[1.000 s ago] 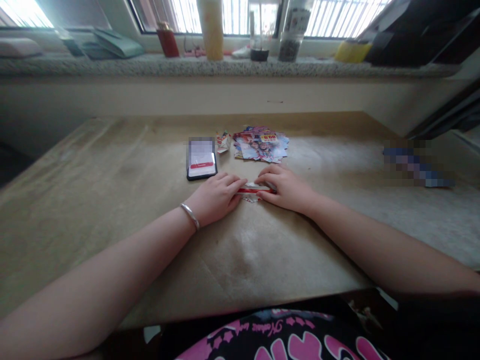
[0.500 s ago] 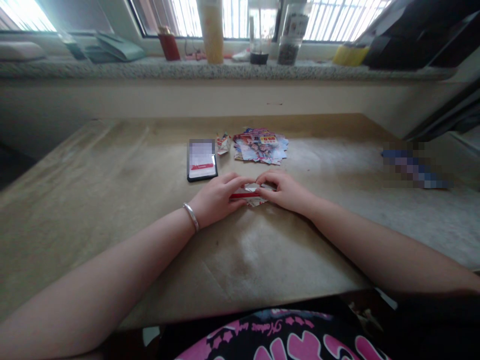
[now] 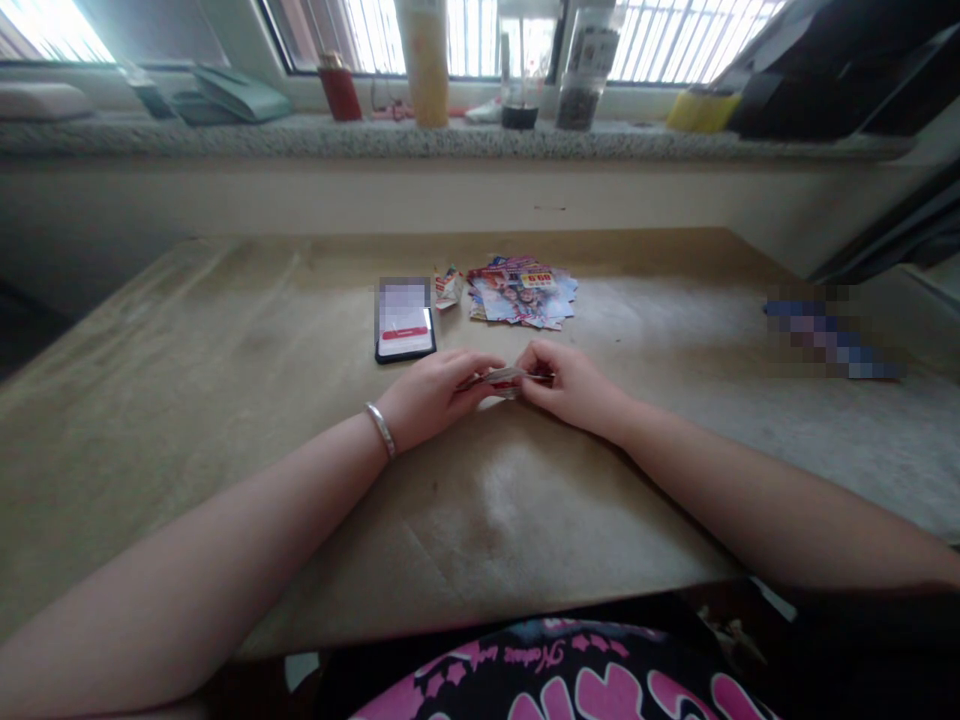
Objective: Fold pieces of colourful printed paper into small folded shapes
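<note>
Both hands grip a small piece of folded printed paper (image 3: 507, 378), white with some red, just above the table. My left hand (image 3: 442, 390), with a silver bangle at its wrist, pinches the paper's left end. At the right end, the thumb and fingers of my right hand (image 3: 570, 383) are closed on it. Fingers cover much of the paper, so its full shape is hidden. Beyond the hands lies a fanned pile of colourful printed leaflets (image 3: 523, 293). A small folded paper piece (image 3: 448, 288) stands left of the pile.
A phone (image 3: 405, 325) with a lit screen lies left of the folded piece. On the table's right side is a blurred-out bluish item (image 3: 829, 340). Bottles and jars stand along the stone windowsill (image 3: 465, 142) behind the table (image 3: 247, 430).
The paper between my hands has turned from showing its flat face with a red stripe to being seen nearly edge-on. My right fingers have curled in more tightly.
</note>
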